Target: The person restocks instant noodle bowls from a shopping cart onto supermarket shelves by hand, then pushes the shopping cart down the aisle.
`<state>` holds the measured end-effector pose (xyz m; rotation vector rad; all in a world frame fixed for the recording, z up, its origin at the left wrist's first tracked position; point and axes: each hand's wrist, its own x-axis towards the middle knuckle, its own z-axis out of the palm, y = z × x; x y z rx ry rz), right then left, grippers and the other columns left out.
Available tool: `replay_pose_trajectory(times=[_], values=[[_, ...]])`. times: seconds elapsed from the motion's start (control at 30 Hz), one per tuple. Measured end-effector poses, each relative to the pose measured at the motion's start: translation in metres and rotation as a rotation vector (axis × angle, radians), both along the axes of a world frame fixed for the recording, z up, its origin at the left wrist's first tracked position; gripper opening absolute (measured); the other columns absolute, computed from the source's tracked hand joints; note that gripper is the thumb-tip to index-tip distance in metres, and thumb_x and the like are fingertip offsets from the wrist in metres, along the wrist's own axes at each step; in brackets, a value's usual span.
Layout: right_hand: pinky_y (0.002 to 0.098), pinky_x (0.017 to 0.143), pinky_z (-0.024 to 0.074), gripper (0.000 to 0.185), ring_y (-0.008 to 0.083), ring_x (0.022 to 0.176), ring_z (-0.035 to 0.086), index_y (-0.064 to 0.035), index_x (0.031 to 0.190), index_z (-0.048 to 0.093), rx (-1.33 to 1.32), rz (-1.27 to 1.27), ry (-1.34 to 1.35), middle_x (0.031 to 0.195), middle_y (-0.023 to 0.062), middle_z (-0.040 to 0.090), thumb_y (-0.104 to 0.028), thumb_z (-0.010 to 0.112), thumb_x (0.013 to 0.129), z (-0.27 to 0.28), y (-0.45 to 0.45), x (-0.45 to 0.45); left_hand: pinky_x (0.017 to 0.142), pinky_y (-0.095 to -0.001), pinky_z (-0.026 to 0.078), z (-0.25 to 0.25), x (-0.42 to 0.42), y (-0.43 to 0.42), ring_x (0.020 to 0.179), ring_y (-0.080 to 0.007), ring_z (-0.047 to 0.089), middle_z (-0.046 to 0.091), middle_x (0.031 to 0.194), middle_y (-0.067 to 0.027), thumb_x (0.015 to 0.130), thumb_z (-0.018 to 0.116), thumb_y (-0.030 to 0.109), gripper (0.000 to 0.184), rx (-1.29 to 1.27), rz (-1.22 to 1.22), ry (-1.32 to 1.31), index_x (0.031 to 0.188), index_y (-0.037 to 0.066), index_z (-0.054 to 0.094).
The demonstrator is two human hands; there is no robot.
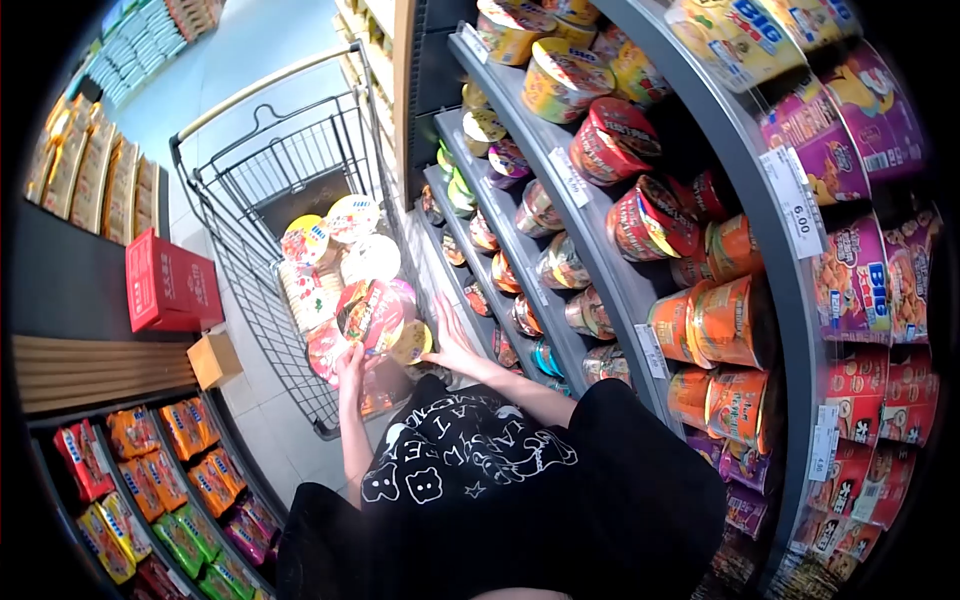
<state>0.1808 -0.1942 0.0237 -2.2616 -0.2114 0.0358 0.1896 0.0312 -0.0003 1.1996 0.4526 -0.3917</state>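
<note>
Both of my hands reach over the near end of a wire shopping cart (250,160). My left hand (350,362) has its fingers pressed against the lower left edge of a red noodle bowl (372,312). On the right, my right hand (455,340) is spread, its thumb beside a small yellow-lidded cup (411,342). Several more cups and bowls lie in the cart, among them a yellow-lidded one (305,239) and a white-lidded one (371,259). Pink and red packages lie under the red bowl, partly hidden by it.
Shelves of noodle bowls (630,220) rise close on the right, with price tags (795,202) along their edges. At the lower left a shelf holds bagged packets (135,432). A red box (172,282) and a small cardboard box (214,361) jut out on the left.
</note>
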Motion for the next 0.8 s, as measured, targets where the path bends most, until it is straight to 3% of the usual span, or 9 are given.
replay_pose_trajectory(times=[0.13, 0.2, 0.33, 0.4, 0.43, 0.47, 0.53, 0.67, 0.8], values=[[0.0475, 0.100, 0.0090, 0.109, 0.0344, 0.124, 0.008, -0.0051, 0.128, 0.007, -0.037, 0.080, -0.208, 0.132, 0.0193, 0.010, -0.024, 0.077, 0.046, 0.085, -0.015, 0.016, 0.048, -0.0152, 0.035, 0.035, -0.005, -0.013, 0.049, -0.0040, 0.043, 0.047, 0.058, 0.0029, 0.081, 0.052, 0.022, 0.022, -0.030, -0.158, -0.033, 0.066, 0.006, 0.048], [0.0491, 0.099, 0.0090, 0.105, 0.0347, 0.123, 0.012, -0.0057, 0.128, 0.009, -0.049, 0.160, -0.326, 0.131, 0.0193, 0.015, -0.027, 0.075, 0.049, 0.111, -0.019, 0.013, 0.042, -0.0166, 0.026, 0.066, -0.005, -0.025, 0.047, -0.0005, 0.034, 0.039, 0.054, 0.0068, 0.080, 0.053, 0.021, 0.024, 0.123, -0.246, -0.138, 0.061, 0.007, 0.047], [0.0470, 0.096, 0.0213, 0.101, 0.0346, 0.114, 0.029, -0.0048, 0.124, 0.013, 0.161, 0.031, -0.491, 0.121, 0.0211, 0.028, -0.026, 0.077, 0.048, 0.128, -0.029, 0.003, 0.050, -0.0188, 0.028, 0.128, 0.001, -0.039, 0.055, -0.0022, 0.036, 0.041, 0.057, 0.0051, 0.082, 0.050, 0.018, 0.024, 0.221, -0.407, -0.321, 0.062, 0.003, 0.047], [0.0411, 0.092, 0.0290, 0.104, 0.0310, 0.109, 0.035, -0.0032, 0.122, 0.012, 0.382, -0.065, -0.342, 0.117, 0.0195, 0.032, -0.022, 0.079, 0.045, 0.132, -0.036, 0.009, 0.051, -0.0183, 0.034, 0.122, 0.002, -0.052, 0.054, -0.0037, 0.037, 0.038, 0.059, 0.0044, 0.085, 0.044, 0.016, 0.024, 0.148, -0.268, -0.396, 0.065, 0.004, 0.044], [0.0376, 0.090, 0.0326, 0.105, 0.0287, 0.106, 0.039, -0.0022, 0.121, 0.011, 0.494, -0.103, -0.276, 0.115, 0.0180, 0.034, -0.020, 0.080, 0.044, 0.145, -0.039, 0.015, 0.058, -0.0211, 0.042, 0.127, 0.004, -0.059, 0.062, -0.0076, 0.048, 0.048, 0.069, -0.0016, 0.087, 0.041, 0.016, 0.022, 0.063, -0.205, -0.366, 0.071, 0.002, 0.046], [0.0355, 0.090, 0.0328, 0.106, 0.0265, 0.104, 0.041, -0.0022, 0.121, 0.011, 0.452, -0.193, -0.442, 0.115, 0.0156, 0.035, -0.019, 0.081, 0.044, 0.158, -0.046, 0.019, 0.066, -0.0237, 0.045, 0.135, 0.006, -0.066, 0.077, -0.0131, 0.055, 0.055, 0.090, -0.0094, 0.087, 0.040, 0.018, 0.021, -0.042, -0.164, -0.338, 0.079, 0.000, 0.050], [0.0379, 0.091, 0.0323, 0.113, 0.0233, 0.108, 0.037, -0.0054, 0.126, -0.001, 0.441, -0.383, -0.624, 0.121, 0.0158, 0.030, -0.018, 0.079, 0.047, 0.176, -0.070, 0.045, 0.071, -0.0240, 0.044, 0.134, 0.011, -0.071, 0.086, -0.0147, 0.054, 0.052, 0.105, -0.0131, 0.086, 0.041, 0.017, 0.021, 0.048, -0.189, -0.263, 0.083, -0.001, 0.052], [0.0383, 0.094, 0.0293, 0.115, 0.0240, 0.107, 0.036, -0.0029, 0.126, -0.008, 0.537, -0.588, -0.948, 0.119, 0.0177, 0.030, -0.013, 0.078, 0.050, 0.252, -0.116, 0.103, 0.069, -0.0192, 0.040, 0.124, 0.007, -0.058, 0.082, -0.0086, 0.051, 0.055, 0.102, -0.0092, 0.084, 0.045, 0.017, 0.018, 0.172, -0.179, -0.287, 0.082, 0.001, 0.054], [0.0363, 0.098, 0.0240, 0.116, 0.0248, 0.113, 0.031, 0.0072, 0.123, -0.007, 0.208, -0.938, -1.001, 0.124, 0.0224, 0.024, -0.017, 0.079, 0.050, 0.270, -0.173, 0.138, 0.075, -0.0220, 0.039, 0.108, 0.005, -0.033, 0.087, -0.0114, 0.051, 0.055, 0.103, -0.0118, 0.084, 0.045, 0.016, 0.019, 0.272, -0.136, -0.327, 0.082, 0.000, 0.054]])
